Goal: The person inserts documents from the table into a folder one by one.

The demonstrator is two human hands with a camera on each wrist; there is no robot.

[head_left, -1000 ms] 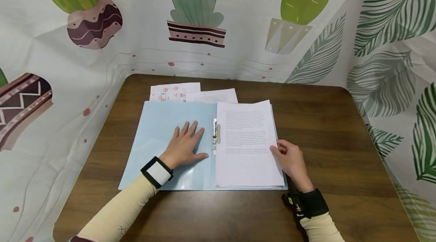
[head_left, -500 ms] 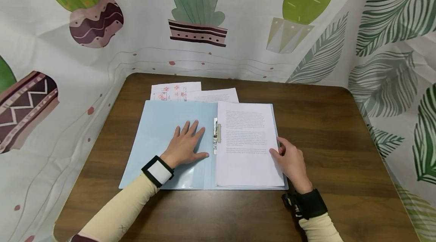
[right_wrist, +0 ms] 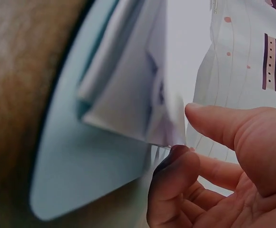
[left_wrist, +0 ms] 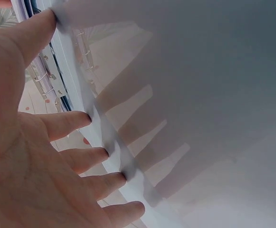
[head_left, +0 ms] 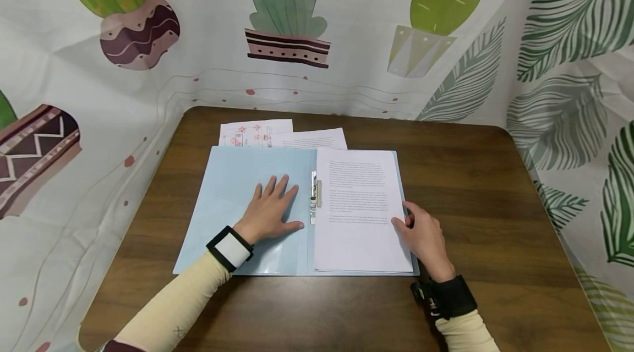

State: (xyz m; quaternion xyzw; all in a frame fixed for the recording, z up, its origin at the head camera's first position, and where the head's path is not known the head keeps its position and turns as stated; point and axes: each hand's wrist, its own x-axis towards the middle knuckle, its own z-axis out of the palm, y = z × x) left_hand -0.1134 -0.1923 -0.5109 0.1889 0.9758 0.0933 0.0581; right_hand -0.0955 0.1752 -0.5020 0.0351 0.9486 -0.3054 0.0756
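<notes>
A light blue folder (head_left: 238, 168) lies opened out on the table, with a metal lever clip (head_left: 315, 198) along its spine. On its right half sits a stack of printed paper sheets (head_left: 361, 242). Fingers spread, my left hand (head_left: 267, 212) rests on the folder's left cover; the left wrist view shows the fingertips (left_wrist: 115, 180) touching its glossy surface. My right hand (head_left: 424, 236) is at the stack's right edge. In the right wrist view its thumb (right_wrist: 214, 121) lies over the paper edge and the index finger is beneath, pinching the sheets.
Two loose sheets stick out behind the folder: one with red flower prints (head_left: 255, 133), one with text (head_left: 317, 138). The brown wooden table (head_left: 470, 187) meets a cactus-print cloth (head_left: 356, 22) at the back.
The top sheet's far right corner, lifted a second ago, has come down level with the stack. My left hand has stayed in place; the right has hardly moved.
</notes>
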